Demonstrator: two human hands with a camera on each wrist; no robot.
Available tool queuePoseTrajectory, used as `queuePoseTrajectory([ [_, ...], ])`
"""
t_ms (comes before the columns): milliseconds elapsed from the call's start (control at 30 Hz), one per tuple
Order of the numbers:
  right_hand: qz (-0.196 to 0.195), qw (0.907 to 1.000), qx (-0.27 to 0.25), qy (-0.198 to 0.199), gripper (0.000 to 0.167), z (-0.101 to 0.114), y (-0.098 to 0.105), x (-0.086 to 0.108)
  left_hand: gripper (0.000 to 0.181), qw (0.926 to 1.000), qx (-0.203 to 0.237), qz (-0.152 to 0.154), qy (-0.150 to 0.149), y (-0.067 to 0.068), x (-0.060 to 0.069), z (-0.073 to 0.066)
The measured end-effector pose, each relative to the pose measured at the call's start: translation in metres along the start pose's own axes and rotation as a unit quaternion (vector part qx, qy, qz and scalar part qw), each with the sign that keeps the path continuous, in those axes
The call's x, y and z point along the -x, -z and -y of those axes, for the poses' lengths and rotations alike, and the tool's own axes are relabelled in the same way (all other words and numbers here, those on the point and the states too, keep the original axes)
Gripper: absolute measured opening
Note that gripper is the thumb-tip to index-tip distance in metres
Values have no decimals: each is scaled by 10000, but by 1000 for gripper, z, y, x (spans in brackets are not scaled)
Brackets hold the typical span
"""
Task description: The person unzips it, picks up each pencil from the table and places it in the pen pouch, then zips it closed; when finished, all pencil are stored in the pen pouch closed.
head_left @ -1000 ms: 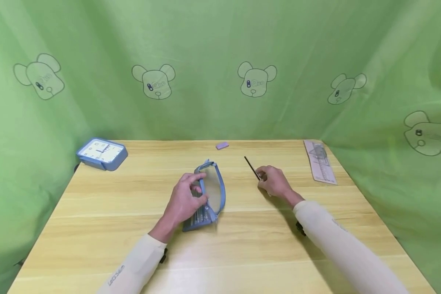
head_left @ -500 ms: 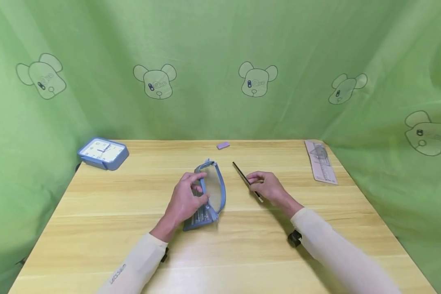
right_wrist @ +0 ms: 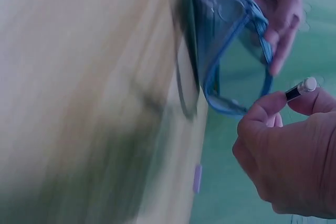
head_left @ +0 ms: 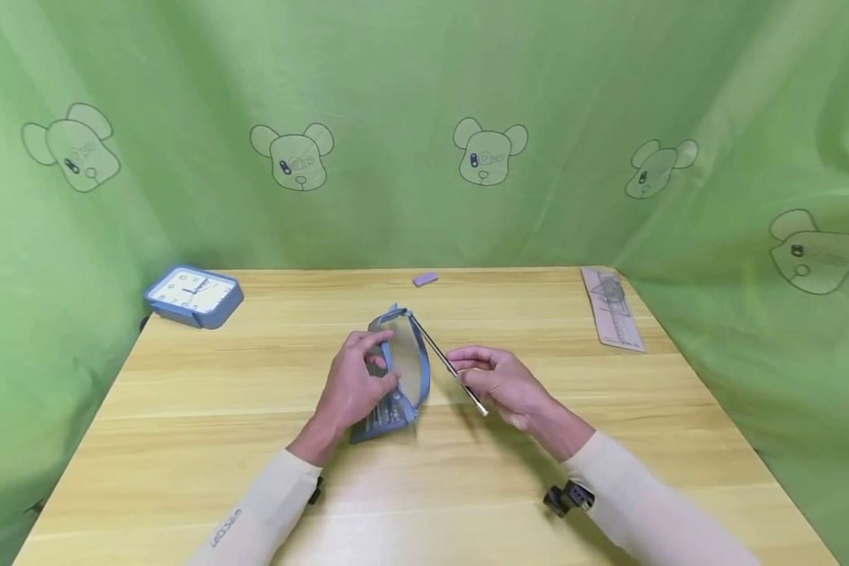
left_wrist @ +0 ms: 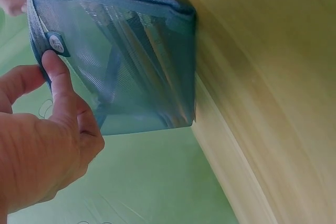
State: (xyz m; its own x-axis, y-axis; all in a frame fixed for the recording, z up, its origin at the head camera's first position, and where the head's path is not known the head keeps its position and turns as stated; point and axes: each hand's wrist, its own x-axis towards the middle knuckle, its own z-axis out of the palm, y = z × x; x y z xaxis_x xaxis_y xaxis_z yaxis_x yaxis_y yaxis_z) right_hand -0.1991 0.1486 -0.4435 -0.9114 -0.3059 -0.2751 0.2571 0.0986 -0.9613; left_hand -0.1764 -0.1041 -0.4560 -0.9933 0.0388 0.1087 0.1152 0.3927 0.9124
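Note:
A blue mesh pencil case (head_left: 409, 358) stands on the table with its zipped mouth spread toward the right. My left hand (head_left: 354, 385) pinches the near rim of that mouth between thumb and fingers. Through the mesh in the left wrist view, several slim sticks show inside the case (left_wrist: 131, 66). My right hand (head_left: 505, 389) holds a dark pencil (head_left: 435, 350) between thumb and fingers, tilted, its far end at the top corner of the mouth. In the right wrist view the pencil's white eraser end (right_wrist: 310, 84) sticks out of my right hand (right_wrist: 294, 153).
A blue-framed clock (head_left: 194, 297) lies at the back left. A small purple eraser (head_left: 425, 278) sits near the back edge of the wooden table (head_left: 255, 472). At the back right lies a clear ruler set on a pink card (head_left: 614, 314). Green curtains surround the table.
My right hand has carried the pencil leftward and toward me, from off to the right up to the case's mouth. My left hand and the case have stayed in place.

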Motion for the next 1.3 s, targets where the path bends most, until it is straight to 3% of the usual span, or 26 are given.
queuePoseTrajectory([
  [100, -42, 10000, 51, -47, 51, -3, -13, -4, 66, 10000, 3, -1, -39, -1, 1, -2],
  [433, -1051, 9936, 387, 135, 44, -2, -65, -24, 63, 9990, 37, 248, -359, -9, 7, -5],
  [567, -1137, 9923, 432, 219, 37, 0, -80, -30, 62, 9990, 141, 243, -350, -8, 5, -5],
  [733, -1156, 9912, 552, 336, 27, -1, -86, -33, 63, 9987, 389, 191, -253, -5, 5, -6],
  [867, -1297, 9864, 635, 786, 26, -3, -74, -30, 64, 9980, 575, 235, -150, -3, 5, -8],
  [967, -1499, 9723, 1048, 1454, 27, -2, -55, -26, 66, 9974, 684, 220, -91, 1, 3, -10],
  [1100, -1670, 9406, 2082, 2100, 34, -1, -21, -24, 65, 9956, 876, 339, -65, 7, 2, -10],
  [1200, -1413, 9175, 2927, 2291, 50, -1, 4, -23, 65, 9920, 1072, 664, 10, 11, 2, -9],
  [1300, -909, 8983, 3498, 2500, 69, -3, 25, -22, 63, 9828, 1394, 1210, 3, 14, 2, -6],
])
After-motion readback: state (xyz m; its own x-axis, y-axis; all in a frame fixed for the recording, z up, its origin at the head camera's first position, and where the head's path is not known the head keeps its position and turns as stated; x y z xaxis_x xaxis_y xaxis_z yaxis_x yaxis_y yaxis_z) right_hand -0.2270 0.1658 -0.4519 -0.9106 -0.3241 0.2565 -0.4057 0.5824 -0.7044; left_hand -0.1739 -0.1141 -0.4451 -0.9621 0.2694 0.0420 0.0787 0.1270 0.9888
